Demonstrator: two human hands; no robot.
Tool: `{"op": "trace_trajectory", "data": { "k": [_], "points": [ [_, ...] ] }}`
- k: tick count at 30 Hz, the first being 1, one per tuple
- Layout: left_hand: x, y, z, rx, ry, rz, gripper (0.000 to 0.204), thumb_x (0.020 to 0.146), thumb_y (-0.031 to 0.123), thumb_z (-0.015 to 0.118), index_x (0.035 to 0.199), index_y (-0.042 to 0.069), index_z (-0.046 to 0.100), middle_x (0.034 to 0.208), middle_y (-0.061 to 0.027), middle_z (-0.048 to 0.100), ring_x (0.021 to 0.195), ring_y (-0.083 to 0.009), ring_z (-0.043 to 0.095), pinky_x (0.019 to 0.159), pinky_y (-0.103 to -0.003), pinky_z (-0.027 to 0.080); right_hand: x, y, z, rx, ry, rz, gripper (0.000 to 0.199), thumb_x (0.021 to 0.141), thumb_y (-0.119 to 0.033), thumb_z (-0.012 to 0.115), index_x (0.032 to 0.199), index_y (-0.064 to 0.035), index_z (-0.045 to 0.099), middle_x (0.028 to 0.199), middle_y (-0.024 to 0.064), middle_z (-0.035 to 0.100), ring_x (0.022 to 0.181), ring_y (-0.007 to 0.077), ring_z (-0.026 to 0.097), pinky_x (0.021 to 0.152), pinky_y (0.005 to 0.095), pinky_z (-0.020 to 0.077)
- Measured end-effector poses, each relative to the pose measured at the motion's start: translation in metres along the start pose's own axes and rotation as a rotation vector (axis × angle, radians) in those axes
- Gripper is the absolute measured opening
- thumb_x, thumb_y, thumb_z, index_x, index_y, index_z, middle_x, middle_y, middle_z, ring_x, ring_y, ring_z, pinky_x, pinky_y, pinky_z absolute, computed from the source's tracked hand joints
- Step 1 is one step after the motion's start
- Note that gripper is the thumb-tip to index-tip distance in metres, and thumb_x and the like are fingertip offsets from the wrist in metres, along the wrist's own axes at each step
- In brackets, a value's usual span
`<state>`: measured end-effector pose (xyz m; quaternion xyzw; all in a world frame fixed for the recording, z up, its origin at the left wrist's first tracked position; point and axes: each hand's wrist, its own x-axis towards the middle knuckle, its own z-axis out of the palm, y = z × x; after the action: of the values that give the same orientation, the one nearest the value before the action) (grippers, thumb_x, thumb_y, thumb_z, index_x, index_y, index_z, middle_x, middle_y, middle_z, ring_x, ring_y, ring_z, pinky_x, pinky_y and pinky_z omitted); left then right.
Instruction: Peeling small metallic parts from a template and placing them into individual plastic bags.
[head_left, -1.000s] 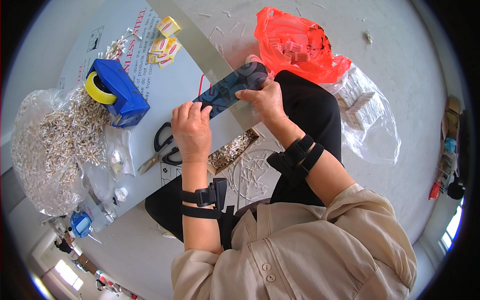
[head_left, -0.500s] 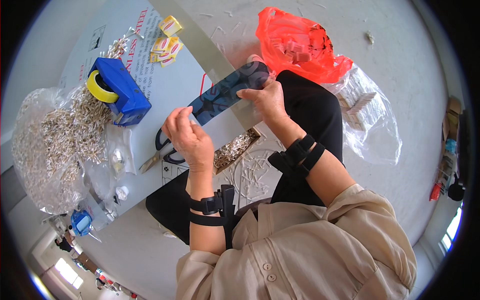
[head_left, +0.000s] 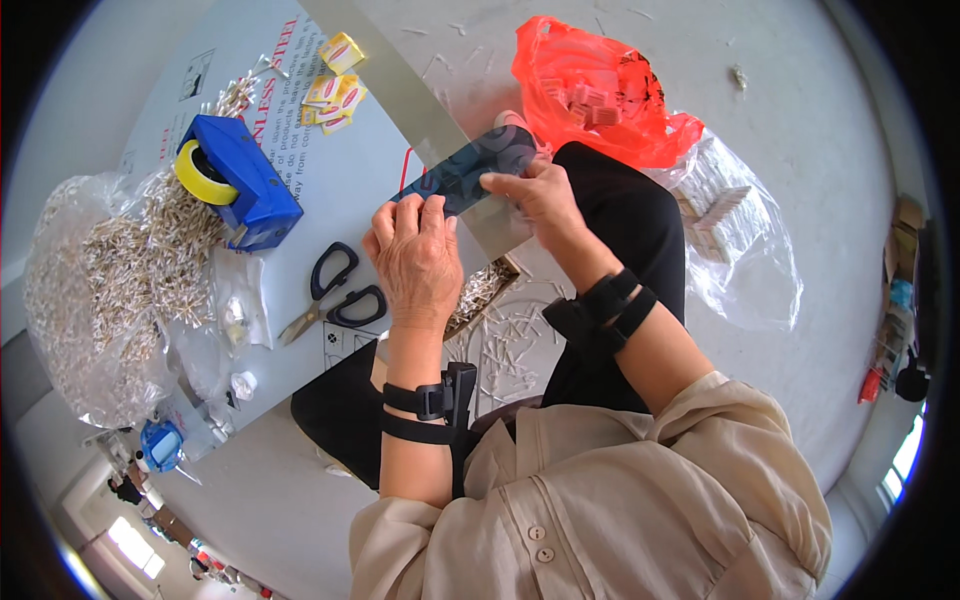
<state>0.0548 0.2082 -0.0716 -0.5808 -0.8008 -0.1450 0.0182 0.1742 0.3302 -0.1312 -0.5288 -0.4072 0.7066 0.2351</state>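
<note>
A strip of dark blue, see-through plastic film (head_left: 462,172) with darker shapes on it stretches between my hands, over the table's edge. Whether it is a flat sheet or a small bag, I cannot tell. My right hand (head_left: 540,200) pinches its right end between thumb and fingers. At the left end, my left hand (head_left: 415,262) has its back up and its fingers curled over the film, the fingertips partly hidden. Black-handled scissors (head_left: 335,292) lie on the table just left of my left hand. Small yellow packets (head_left: 335,95) lie farther off.
Left on the table stand a blue tape dispenser (head_left: 250,195) and a clear bag of cotton swabs (head_left: 130,270). An open box of swabs (head_left: 480,292) is below my hands. A red plastic bag (head_left: 600,90) and a clear bag of white packs (head_left: 735,215) lie to the right.
My left hand has moved right and turned over onto the film, uncovering the scissors' handles. The film's left part is now more covered and looks narrower. My right hand keeps its pinch.
</note>
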Motion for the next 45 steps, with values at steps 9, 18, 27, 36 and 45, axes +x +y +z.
{"op": "trace_trajectory", "data": {
  "k": [9, 18, 27, 36, 45],
  "points": [
    [0.011, -0.005, -0.001, -0.181, -0.036, -0.038, 0.018, 0.075, 0.007, 0.065, 0.093, 0.004, 0.066, 0.098, -0.0055, 0.055, 0.100, -0.0265, 0.047, 0.086, -0.040, 0.037, -0.040, -0.011, -0.034, 0.646, 0.019, 0.409, 0.026, 0.085, -0.030, 0.068, 0.076, -0.0091, 0.058, 0.066, -0.0009, 0.057, 0.054, 0.0090, 0.051, 0.047, 0.0230, 0.0388],
    [0.001, 0.013, -0.014, -0.598, 0.041, -0.130, 0.014, 0.084, 0.012, 0.063, 0.093, 0.000, 0.063, 0.082, -0.0085, 0.059, 0.072, -0.0253, 0.057, 0.062, -0.033, 0.047, -0.058, -0.011, -0.020, 0.556, 0.064, 0.288, 0.025, 0.085, -0.027, 0.069, 0.079, -0.0050, 0.059, 0.066, -0.0017, 0.054, 0.057, 0.0070, 0.049, 0.053, 0.0223, 0.0389],
    [-0.007, 0.053, -0.028, -1.442, -0.346, -0.609, 0.033, 0.086, 0.016, 0.064, 0.110, -0.005, 0.057, 0.089, -0.0070, 0.063, 0.074, -0.0098, 0.059, 0.059, -0.019, 0.046, -0.075, -0.023, -0.023, 0.346, -0.060, 0.091, 0.023, 0.087, -0.028, 0.065, 0.077, -0.0076, 0.060, 0.067, -0.0044, 0.053, 0.058, 0.0047, 0.045, 0.052, 0.0202, 0.0324],
    [-0.021, 0.059, -0.020, -1.549, -0.512, -0.809, 0.015, 0.089, 0.012, 0.061, 0.094, -0.001, 0.061, 0.075, -0.0054, 0.063, 0.057, -0.0094, 0.057, 0.049, -0.019, 0.041, -0.085, -0.019, -0.025, 0.305, -0.059, -0.002, 0.023, 0.082, -0.021, 0.070, 0.073, -0.0046, 0.057, 0.065, -0.0031, 0.051, 0.058, 0.0053, 0.043, 0.052, 0.0223, 0.0336],
    [-0.013, 0.070, -0.025, -1.700, -0.434, -0.856, 0.013, 0.083, 0.007, 0.065, 0.091, -0.003, 0.061, 0.074, -0.0063, 0.063, 0.056, -0.0101, 0.059, 0.046, -0.019, 0.042, -0.086, -0.023, -0.026, 0.155, -0.006, -0.171, 0.024, 0.083, -0.017, 0.070, 0.073, -0.0023, 0.054, 0.064, -0.0031, 0.051, 0.059, 0.0040, 0.043, 0.050, 0.0213, 0.0362]
  ]
}}
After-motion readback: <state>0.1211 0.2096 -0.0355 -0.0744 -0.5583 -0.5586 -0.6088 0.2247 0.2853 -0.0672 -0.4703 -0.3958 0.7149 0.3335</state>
